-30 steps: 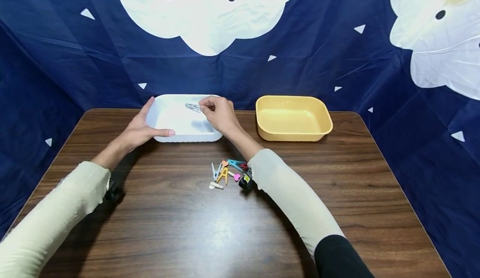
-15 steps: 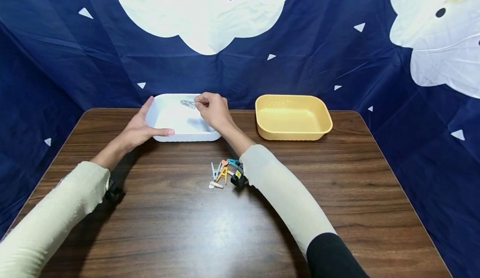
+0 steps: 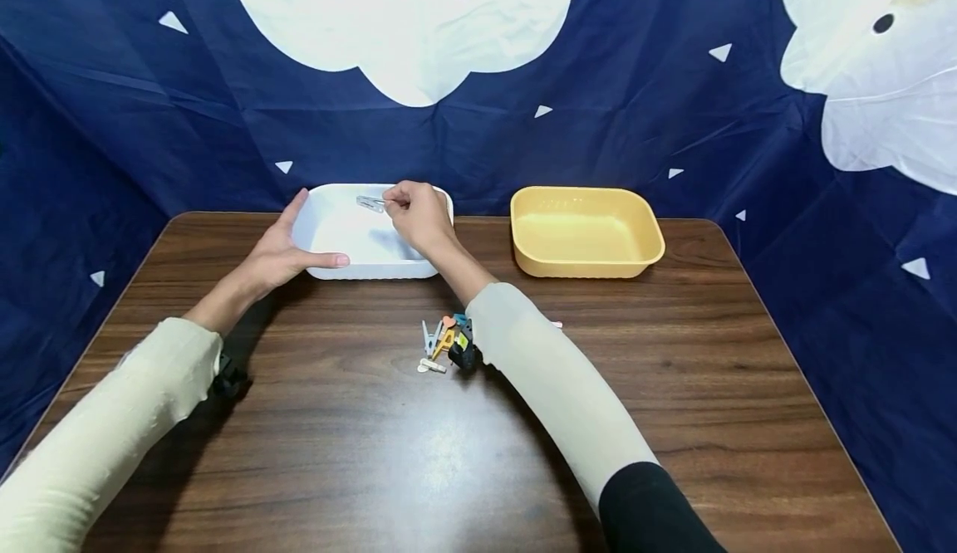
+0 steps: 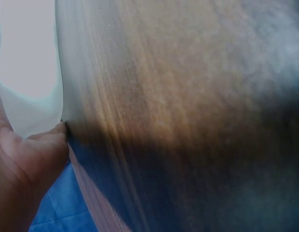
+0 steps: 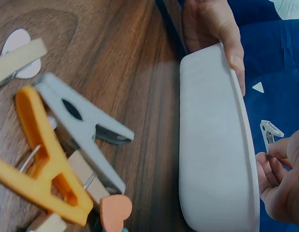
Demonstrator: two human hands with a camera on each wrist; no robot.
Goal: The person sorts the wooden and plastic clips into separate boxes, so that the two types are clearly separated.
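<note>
My left hand [image 3: 275, 259] steadies the left front corner of a white plastic basin [image 3: 374, 271], its fingers straight and spread, the thumb along the front rim. Over the basin, my right hand [image 3: 424, 219] pinches the end of a small pale clothespin [image 3: 370, 203]. That clothespin [image 5: 269, 130] shows a metal spring in the right wrist view. Below my right forearm lies a small pile with a grey-blue clothespin [image 5: 74, 108], a yellow clothespin [image 5: 55, 166] and wooden ones, one bearing an orange heart [image 5: 115, 209]. A white-topped wooden clothespin [image 5: 19, 60] lies slightly apart.
A yellow plastic basin [image 3: 586, 270] stands to the right of the white one on the brown wooden table [image 3: 359, 453]. Dark blue cloth [image 3: 478, 146] with white shapes hangs behind. My right sleeve [image 3: 553, 370] and wrist camera [image 3: 462, 352] hide part of the pile.
My right hand has moved a little left and back over the white basin with the clothespin. Its forearm now covers more of the pile. My left hand stays put.
</note>
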